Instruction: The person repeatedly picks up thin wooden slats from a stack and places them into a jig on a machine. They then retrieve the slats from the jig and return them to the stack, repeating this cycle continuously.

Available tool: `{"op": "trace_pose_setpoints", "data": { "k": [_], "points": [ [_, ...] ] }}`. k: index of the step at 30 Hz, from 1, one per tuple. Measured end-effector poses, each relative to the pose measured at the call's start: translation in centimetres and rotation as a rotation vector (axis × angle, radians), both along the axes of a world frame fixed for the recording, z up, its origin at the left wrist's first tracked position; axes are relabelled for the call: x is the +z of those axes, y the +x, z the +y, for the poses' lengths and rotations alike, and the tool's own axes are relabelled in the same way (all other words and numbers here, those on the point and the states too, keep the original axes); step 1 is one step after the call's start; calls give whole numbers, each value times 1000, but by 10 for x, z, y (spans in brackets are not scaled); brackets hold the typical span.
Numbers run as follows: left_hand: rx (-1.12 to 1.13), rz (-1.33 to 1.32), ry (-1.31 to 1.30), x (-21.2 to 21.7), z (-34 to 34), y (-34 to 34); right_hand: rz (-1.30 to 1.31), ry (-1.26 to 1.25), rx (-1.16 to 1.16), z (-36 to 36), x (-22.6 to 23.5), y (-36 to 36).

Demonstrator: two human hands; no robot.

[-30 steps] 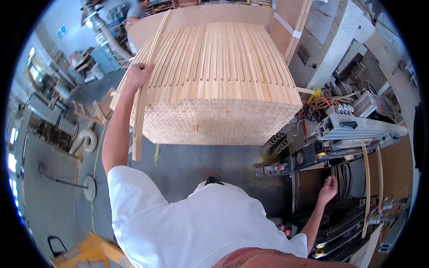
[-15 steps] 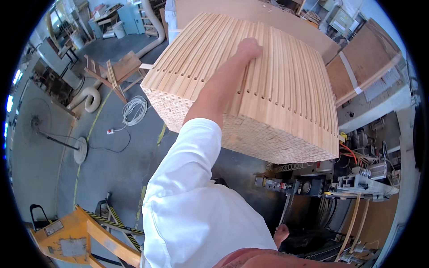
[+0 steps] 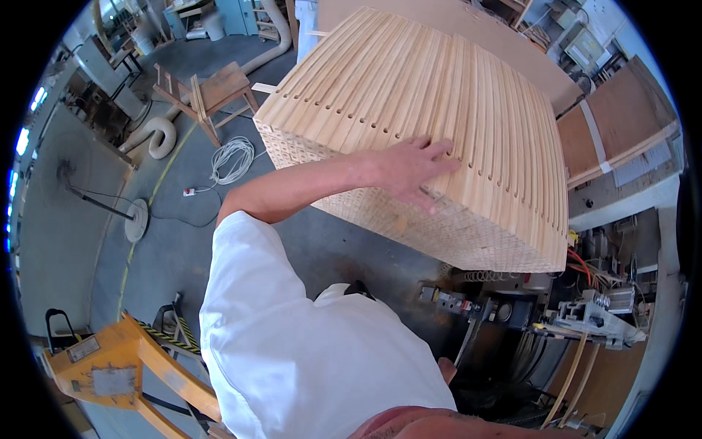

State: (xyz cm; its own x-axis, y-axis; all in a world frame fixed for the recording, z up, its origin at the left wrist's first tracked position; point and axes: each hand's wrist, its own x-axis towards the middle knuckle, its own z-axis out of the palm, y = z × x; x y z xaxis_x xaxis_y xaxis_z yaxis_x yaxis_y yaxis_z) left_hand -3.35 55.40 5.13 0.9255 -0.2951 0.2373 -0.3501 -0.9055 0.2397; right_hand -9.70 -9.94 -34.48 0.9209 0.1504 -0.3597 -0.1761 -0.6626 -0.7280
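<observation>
The left hand (image 3: 409, 172) lies flat, fingers spread, on top of the big stack of slotted wooden slats (image 3: 453, 110), near its front edge. The right hand (image 3: 446, 368) is barely visible low by the white shirt (image 3: 307, 358); its grip I cannot tell.

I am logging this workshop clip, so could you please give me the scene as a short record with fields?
Setting: workshop with grey concrete floor
Left hand: flat, fingers spread, on top of the stack of wooden slats, near its front edge
Right hand: low beside the body, mostly hidden; grip cannot be told
Stack: pale slats with slots and drilled holes, laid side by side in many layers
Clothing: white shirt
Nearby: wooden stool, coiled white cable, yellow pallet truck, machine on the right
</observation>
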Motion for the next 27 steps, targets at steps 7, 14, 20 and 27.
{"op": "trace_pose_setpoints", "data": {
  "k": [7,14,20,27],
  "points": [
    [36,-77,-62,-11,-6,6,157,244,-348,46,34,-37],
    [266,-320,21,-5,-61,-21,81,308,-578,3,-1,-143],
    [-2,-87,-626,-49,-253,-45,-166,99,-885,-25,9,-280],
    [-653,748,-496,-192,-418,-151,-149,-245,-1312,-29,86,-399]
  ]
}}
